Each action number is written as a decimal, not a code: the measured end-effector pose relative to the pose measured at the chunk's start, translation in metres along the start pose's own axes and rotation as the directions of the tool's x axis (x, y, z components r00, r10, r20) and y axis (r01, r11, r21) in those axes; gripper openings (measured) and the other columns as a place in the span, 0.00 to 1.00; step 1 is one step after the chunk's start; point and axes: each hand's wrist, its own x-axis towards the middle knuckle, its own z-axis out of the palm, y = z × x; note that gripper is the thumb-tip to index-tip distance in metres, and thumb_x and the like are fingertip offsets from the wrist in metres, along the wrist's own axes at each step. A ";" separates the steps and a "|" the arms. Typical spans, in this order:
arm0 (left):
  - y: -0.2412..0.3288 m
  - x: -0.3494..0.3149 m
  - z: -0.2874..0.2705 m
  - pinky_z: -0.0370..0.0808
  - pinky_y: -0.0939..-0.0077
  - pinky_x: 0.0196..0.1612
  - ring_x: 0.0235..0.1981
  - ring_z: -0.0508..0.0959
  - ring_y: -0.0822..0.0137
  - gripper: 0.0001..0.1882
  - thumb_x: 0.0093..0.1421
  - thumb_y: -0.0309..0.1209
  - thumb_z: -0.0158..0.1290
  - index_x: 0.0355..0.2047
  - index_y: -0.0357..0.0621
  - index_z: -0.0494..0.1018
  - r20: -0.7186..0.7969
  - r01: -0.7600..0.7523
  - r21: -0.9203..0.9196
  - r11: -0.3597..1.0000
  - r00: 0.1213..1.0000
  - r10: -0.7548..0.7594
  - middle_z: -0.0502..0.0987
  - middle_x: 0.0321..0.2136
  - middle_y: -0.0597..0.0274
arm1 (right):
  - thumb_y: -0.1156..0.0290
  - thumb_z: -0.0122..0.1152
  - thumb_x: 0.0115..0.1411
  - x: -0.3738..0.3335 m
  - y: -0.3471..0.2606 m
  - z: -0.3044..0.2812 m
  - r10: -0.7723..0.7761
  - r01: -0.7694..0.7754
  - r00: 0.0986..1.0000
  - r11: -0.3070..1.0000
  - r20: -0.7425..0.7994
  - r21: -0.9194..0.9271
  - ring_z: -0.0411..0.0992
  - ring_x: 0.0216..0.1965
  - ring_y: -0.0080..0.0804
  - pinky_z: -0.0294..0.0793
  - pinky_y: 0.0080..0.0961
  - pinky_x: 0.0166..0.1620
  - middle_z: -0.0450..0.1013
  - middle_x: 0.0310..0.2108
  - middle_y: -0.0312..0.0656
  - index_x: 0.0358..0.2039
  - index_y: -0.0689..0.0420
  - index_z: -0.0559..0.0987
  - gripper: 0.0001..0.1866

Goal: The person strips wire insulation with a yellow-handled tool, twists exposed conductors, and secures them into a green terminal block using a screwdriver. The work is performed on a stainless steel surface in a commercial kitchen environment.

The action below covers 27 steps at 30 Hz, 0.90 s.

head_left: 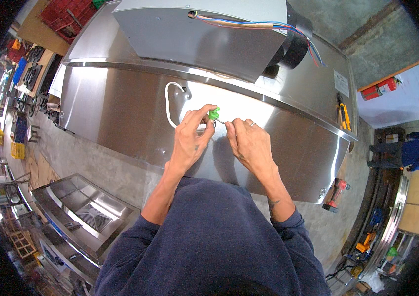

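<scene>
Between the fingers of my left hand (189,135) I pinch a small bright-green plastic block (214,114), over the shiny stainless-steel panel (120,106). My right hand (252,144) grips something thin beside it, too small to identify. A white looped cable (167,101) curves near my left.

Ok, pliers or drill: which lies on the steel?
The yellow-handled pliers, near the right end of the steel; the red drill is off it, on the floor.
</scene>
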 end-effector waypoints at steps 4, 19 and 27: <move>-0.001 0.000 -0.001 0.81 0.65 0.46 0.38 0.83 0.60 0.23 0.64 0.20 0.62 0.59 0.47 0.79 -0.009 -0.045 0.049 0.998 0.999 0.045 0.82 0.38 0.55 | 0.63 0.61 0.74 0.000 0.000 0.001 -0.109 0.116 0.984 0.992 -0.140 0.049 0.76 0.31 0.41 0.77 0.39 0.37 0.76 0.32 0.48 0.38 0.58 0.76 0.11; -0.006 -0.004 0.003 0.78 0.64 0.41 0.38 0.78 0.61 0.24 0.64 0.17 0.61 0.60 0.44 0.78 -0.022 -0.174 0.097 0.980 0.984 0.177 0.81 0.36 0.57 | 0.57 0.56 0.79 -0.003 -0.005 -0.001 0.207 -0.249 0.967 0.895 0.152 0.369 0.75 0.21 0.42 0.74 0.44 0.29 0.76 0.19 0.47 0.36 0.61 0.77 0.20; -0.008 0.000 0.004 0.81 0.64 0.45 0.40 0.82 0.57 0.23 0.62 0.16 0.62 0.58 0.43 0.79 0.010 -0.124 0.106 0.987 0.992 0.123 0.83 0.41 0.53 | 0.55 0.59 0.77 -0.005 -0.004 0.015 0.194 -0.188 0.981 0.939 0.008 0.289 0.76 0.25 0.44 0.79 0.43 0.34 0.80 0.29 0.48 0.43 0.61 0.78 0.19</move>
